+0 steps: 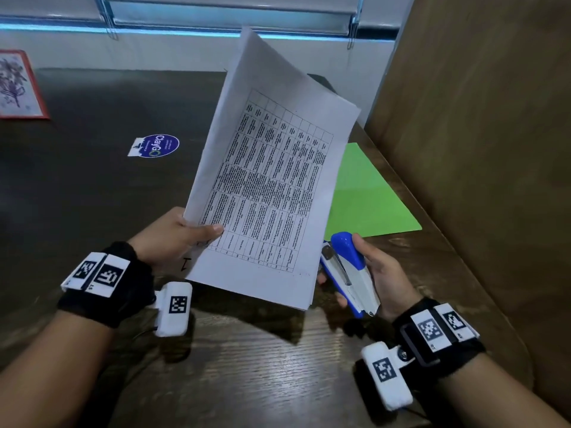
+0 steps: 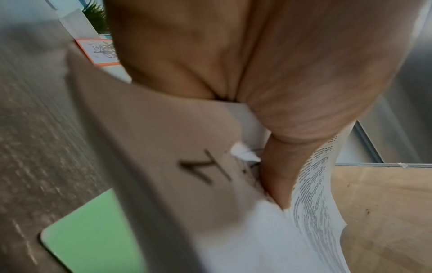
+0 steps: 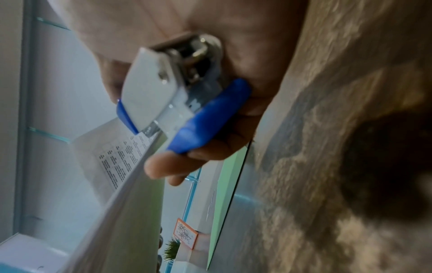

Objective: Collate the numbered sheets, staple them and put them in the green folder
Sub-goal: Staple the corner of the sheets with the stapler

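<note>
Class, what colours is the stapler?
Blue and white stapler, with metal parts; clearest in the head view.

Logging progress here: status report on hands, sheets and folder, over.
Left hand grips sheets aloft. Right hand holds stapler at their edge. Green folder lies behind, unobstructed.

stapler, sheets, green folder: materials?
Stapler: glossy blue and white plastic shell, shiny metal hinge and magazine in the right wrist view. Sheets: thin matte paper, curling and fanned at the edge, print showing. Green folder: matte, flat, rounded corner; probably card, could be plastic.
</note>
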Action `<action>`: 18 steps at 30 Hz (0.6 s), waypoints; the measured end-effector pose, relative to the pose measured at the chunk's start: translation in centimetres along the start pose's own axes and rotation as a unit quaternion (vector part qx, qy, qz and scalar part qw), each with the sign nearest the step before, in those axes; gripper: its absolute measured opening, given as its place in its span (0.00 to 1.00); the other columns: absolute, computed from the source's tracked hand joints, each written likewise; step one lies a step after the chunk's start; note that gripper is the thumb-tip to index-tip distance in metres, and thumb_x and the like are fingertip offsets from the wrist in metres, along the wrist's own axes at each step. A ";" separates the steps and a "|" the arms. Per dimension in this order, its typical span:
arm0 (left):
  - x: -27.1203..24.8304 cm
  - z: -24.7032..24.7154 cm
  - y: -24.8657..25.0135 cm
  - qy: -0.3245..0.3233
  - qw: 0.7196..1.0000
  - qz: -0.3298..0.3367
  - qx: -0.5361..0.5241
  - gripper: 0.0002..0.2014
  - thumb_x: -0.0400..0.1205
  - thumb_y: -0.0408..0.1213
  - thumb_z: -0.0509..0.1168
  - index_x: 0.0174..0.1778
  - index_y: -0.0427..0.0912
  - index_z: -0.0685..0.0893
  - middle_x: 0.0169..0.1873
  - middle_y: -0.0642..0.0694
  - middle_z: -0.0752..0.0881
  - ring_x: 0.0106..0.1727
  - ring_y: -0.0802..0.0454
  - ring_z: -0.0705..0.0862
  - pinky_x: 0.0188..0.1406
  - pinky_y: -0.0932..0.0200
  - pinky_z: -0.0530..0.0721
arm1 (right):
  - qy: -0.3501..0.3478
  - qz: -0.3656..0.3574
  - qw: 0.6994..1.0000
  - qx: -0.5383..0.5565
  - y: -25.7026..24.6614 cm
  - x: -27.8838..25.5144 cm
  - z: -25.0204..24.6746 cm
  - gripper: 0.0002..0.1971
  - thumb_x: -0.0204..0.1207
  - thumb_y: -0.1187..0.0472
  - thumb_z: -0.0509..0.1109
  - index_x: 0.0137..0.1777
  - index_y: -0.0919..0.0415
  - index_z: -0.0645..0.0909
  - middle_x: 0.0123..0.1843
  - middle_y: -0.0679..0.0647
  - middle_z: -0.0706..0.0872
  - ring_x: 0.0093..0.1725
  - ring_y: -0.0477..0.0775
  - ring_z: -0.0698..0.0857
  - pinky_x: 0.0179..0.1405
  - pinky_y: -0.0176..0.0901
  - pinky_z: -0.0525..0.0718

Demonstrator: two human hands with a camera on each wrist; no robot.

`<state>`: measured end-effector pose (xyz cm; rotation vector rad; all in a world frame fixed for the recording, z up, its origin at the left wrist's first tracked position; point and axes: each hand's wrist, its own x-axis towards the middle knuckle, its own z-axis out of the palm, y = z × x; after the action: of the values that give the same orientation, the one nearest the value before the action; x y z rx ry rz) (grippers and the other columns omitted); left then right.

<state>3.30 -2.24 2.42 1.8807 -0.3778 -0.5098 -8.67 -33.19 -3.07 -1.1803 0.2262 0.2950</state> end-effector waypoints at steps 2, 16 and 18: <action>0.1 0.1 0.1 0.007 1.000 0.003 0.022 0.25 0.75 0.53 0.76 0.47 0.28 0.88 0.46 0.28 0.89 0.51 0.29 0.87 0.60 0.34 0.85 | 0.005 0.002 1.000 -0.028 0.0 -0.1 0.0 0.41 0.70 0.32 0.70 0.67 0.70 0.80 0.49 0.74 0.85 0.30 0.64 0.80 0.24 0.45 0.82; 0.4 1.1 0.3 -0.013 0.993 0.006 0.114 0.25 0.79 0.47 0.74 0.33 0.25 0.77 0.28 0.41 0.73 0.32 0.50 0.71 0.38 0.54 0.69 | 0.018 0.032 0.985 -0.168 -0.4 -0.5 1.1 0.26 0.71 0.39 0.72 0.47 0.67 0.85 0.35 0.66 0.87 0.25 0.60 0.85 0.25 0.43 0.83; 0.5 1.2 0.4 0.020 0.997 -0.001 0.080 0.24 0.78 0.46 0.74 0.33 0.25 0.78 0.28 0.41 0.73 0.31 0.49 0.71 0.38 0.53 0.69 | 0.011 0.038 0.987 -0.154 0.2 -0.4 1.4 0.28 0.71 0.41 0.76 0.53 0.70 0.83 0.39 0.69 0.87 0.28 0.61 0.86 0.27 0.45 0.85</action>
<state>3.11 -3.55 2.31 2.0421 -0.4002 -0.4531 -9.13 -31.85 -2.61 -1.4840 0.2523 0.3944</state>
